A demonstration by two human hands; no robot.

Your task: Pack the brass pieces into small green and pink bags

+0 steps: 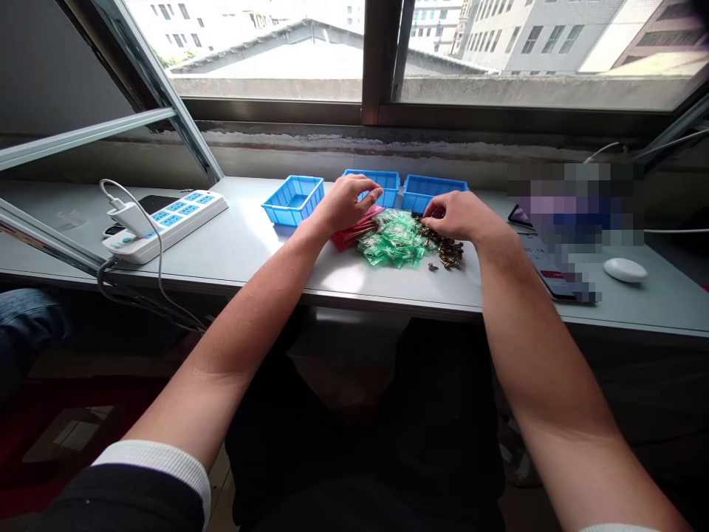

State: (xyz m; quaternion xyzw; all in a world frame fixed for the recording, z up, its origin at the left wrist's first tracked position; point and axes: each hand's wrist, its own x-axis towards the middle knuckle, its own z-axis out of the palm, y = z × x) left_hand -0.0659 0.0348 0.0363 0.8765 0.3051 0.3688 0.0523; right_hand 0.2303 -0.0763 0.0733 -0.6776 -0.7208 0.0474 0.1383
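Observation:
My left hand hovers over the near side of the middle blue bin, thumb and fingertips brought together. Whatever it pinches is too small to make out. Below it lie red plastic bags, partly covered by a heap of clear green plastic bags. Over a pile of small brass-coloured metal parts, my right hand is closed in a pinch. Its fingertips reach the pile's far side, and what they grip is hidden. One loose metal part lies near the table's front.
Two more blue bins stand behind the heaps, a left bin and a right bin. At left is a white power strip with a plugged-in charger. A white mouse and a phone lie at right. Metal framing slants at left.

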